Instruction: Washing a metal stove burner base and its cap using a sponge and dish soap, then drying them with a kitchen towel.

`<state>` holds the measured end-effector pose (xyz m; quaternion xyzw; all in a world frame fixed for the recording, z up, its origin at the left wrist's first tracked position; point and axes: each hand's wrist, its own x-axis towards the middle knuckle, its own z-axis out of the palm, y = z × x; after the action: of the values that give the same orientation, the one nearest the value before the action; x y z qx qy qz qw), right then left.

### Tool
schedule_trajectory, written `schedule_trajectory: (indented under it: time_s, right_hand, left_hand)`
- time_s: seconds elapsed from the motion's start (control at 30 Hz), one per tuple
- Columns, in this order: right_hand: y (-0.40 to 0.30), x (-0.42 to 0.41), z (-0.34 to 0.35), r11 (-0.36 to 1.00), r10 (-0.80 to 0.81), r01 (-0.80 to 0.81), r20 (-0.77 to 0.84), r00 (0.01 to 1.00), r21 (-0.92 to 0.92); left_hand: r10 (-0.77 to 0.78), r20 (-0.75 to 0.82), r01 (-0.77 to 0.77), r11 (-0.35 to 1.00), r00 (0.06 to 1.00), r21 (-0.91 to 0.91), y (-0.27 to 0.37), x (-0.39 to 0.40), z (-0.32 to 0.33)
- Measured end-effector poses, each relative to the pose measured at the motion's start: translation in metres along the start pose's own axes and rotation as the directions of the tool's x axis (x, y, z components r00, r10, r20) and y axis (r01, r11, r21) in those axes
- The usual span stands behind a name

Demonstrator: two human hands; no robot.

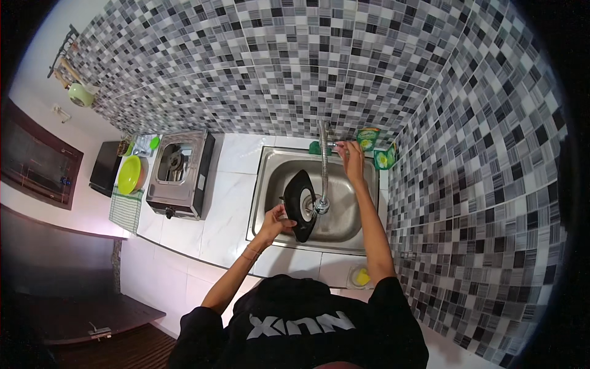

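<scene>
A black stove drip tray or pan support plate with a round central hole [295, 203] is tilted on edge inside the stainless steel sink [343, 233]. My left hand [275, 225] grips its near left edge. Over the basin hangs a flexible metal faucet [324, 170], its round head beside the plate; water seems to run from it onto the plate. Behind the sink my right hand [351, 157] has its fingers at the faucet's tap handle [333, 144]. Whether the fingers close around that handle is hard to tell.
Green packets [385, 158] stand at the sink's back right corner. A small container with a yellow sponge [362, 276] sits at the front right. To the left are a single-burner gas stove [177, 173], a lime-green bowl [129, 175] and a checked cloth [125, 211]. Mosaic-tiled walls [465, 207] bound the right and back.
</scene>
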<state>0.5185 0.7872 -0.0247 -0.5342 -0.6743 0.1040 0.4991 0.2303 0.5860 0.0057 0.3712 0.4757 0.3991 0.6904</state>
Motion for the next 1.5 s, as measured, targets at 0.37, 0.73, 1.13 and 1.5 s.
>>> schedule_trajectory:
  time_s: [0.37, 0.73, 1.13, 1.5]
  right_hand:
    - [0.002, 0.023, 0.012, 0.970, 0.120, -0.107, 0.049, 0.992, -0.219]
    - [-0.173, 0.003, -0.052, 0.959, 0.196, -0.076, -0.443, 0.875, 0.274]
    - [-0.215, -0.162, -0.012, 0.956, 0.128, -0.278, 0.728, 0.674, 0.090]
    - [-0.184, -0.198, 0.039, 0.733, 0.090, -0.512, 0.683, 0.725, 0.447]
  left_hand:
    - [-0.007, -0.017, 0.008, 0.999, 1.000, 0.036, 0.006, 0.001, -0.004]
    - [0.047, -0.035, -0.044, 0.995, 0.998, 0.090, 0.024, 0.000, -0.016]
    - [0.119, -0.188, -0.114, 0.993, 0.975, 0.035, 0.016, -0.007, -0.032]
    - [0.191, -0.187, -0.178, 0.981, 0.964, 0.082, 0.018, -0.038, -0.025]
